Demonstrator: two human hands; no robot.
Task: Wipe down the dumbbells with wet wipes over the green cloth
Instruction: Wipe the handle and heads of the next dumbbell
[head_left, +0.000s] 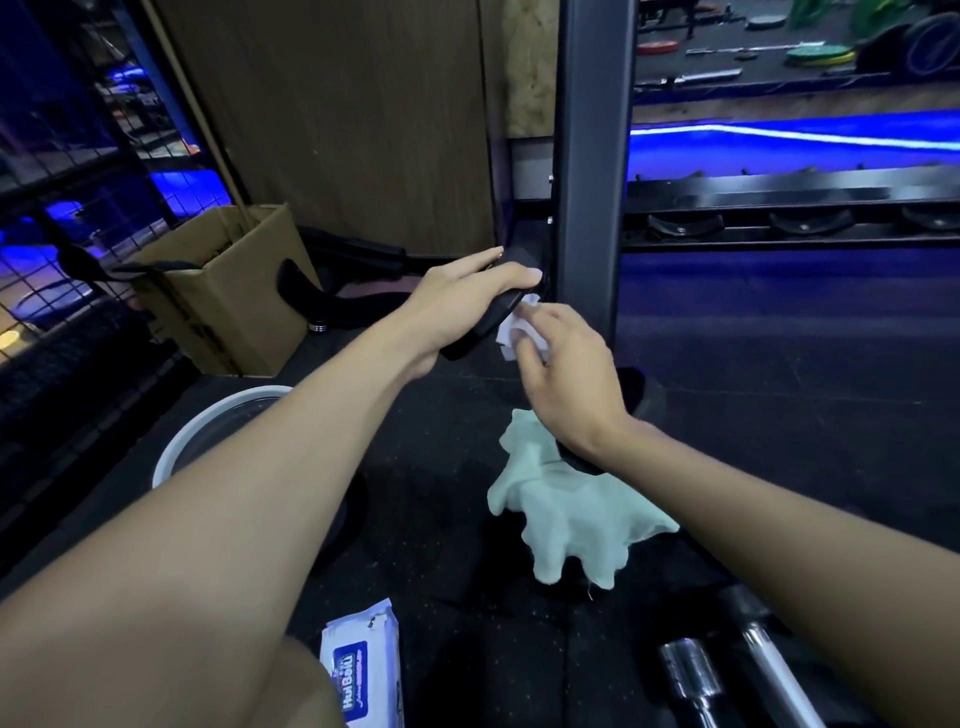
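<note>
A white-rimmed bowl sits at the left on the floor, and near it lies a wipes pack reading "HuiBeiLi". The left hand has its fingers clenched around the upper head of the black dumbbell, which stands tilted over the crumpled green cloth. The right hand pinches a wet wipe against it. The dumbbell is likely heavy, rigid and slick when damp; best steadied by its head
</note>
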